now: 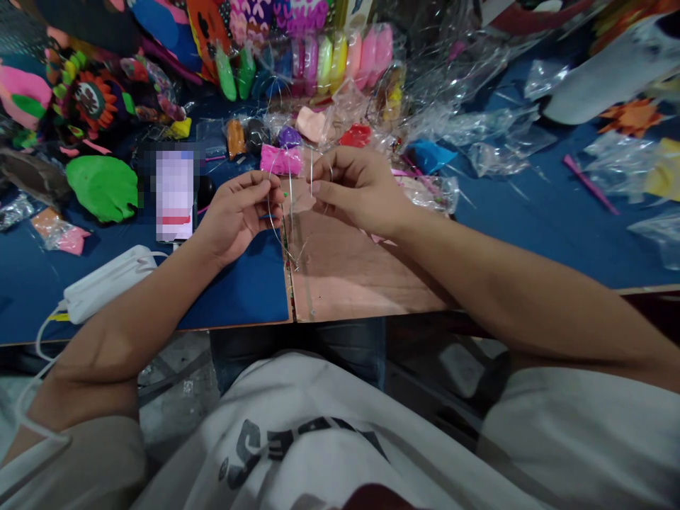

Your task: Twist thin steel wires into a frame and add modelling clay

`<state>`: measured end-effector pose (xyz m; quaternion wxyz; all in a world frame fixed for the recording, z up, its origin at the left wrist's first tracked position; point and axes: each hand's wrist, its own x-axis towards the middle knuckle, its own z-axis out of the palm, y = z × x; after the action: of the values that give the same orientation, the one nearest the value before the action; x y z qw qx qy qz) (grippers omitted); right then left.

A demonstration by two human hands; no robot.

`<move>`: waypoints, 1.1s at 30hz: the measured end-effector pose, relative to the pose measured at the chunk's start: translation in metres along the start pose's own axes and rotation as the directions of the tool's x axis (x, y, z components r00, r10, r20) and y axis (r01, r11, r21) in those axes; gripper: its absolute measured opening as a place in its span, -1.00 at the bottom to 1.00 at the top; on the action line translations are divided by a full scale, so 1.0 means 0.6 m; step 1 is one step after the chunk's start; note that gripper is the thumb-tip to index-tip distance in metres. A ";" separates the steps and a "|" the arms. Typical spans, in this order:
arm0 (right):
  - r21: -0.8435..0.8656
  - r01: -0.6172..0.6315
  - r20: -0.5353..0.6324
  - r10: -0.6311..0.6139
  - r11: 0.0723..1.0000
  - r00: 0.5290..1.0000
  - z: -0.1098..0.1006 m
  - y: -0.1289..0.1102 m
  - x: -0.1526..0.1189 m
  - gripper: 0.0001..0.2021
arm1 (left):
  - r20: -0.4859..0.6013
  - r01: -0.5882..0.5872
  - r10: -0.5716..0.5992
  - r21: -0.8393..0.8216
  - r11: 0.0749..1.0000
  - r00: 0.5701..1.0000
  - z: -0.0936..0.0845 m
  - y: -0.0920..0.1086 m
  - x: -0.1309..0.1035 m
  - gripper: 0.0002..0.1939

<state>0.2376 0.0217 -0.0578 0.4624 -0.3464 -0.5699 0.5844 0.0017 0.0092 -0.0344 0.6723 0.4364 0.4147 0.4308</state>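
Observation:
My left hand (pixel 239 212) is above the seam between the blue surface and the brown board, thumb and index finger pinched on a thin, shiny thread (pixel 272 216). The thread hangs in a loose loop, its low bend just over the board. A tiny green bead-like speck shows by the left fingertips. To the right, my right hand (pixel 361 188) pinches a thin, straight silvery piece that looks like a needle (pixel 311 170), standing upright at its fingertips. Fine strand curves near those fingers too. Whether thread and needle join cannot be made out.
The brown board (pixel 345 283) lies at the table's front edge. Leftward are a phone (pixel 174 195), a white power bank-like block (pixel 109 283) with a cable, and green clay (pixel 103 188). Behind my hands are a pink packet (pixel 280 161), bagged coloured clay sticks (pixel 340 60) and crumpled plastic.

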 end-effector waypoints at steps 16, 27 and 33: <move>0.091 -0.100 -0.038 0.104 0.991 0.994 -0.012 0.012 0.021 -0.70 | -0.092 -0.069 0.118 0.415 0.907 0.989 -0.001 -0.015 0.003 -0.81; 0.144 0.022 -0.134 -0.003 0.989 0.991 -0.018 0.014 0.025 -0.58 | -0.012 -0.039 0.040 0.098 0.994 0.999 0.007 -0.005 -0.004 -0.63; 0.191 0.042 -0.231 0.004 0.981 0.973 -0.031 0.012 0.033 -0.58 | -0.017 -0.030 0.031 0.029 0.999 0.999 0.005 -0.004 -0.003 -0.62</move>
<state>0.2474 0.0475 -0.0646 0.5625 -0.3592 -0.4558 0.5889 0.0043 0.0062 -0.0357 0.6557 0.4485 0.4199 0.4388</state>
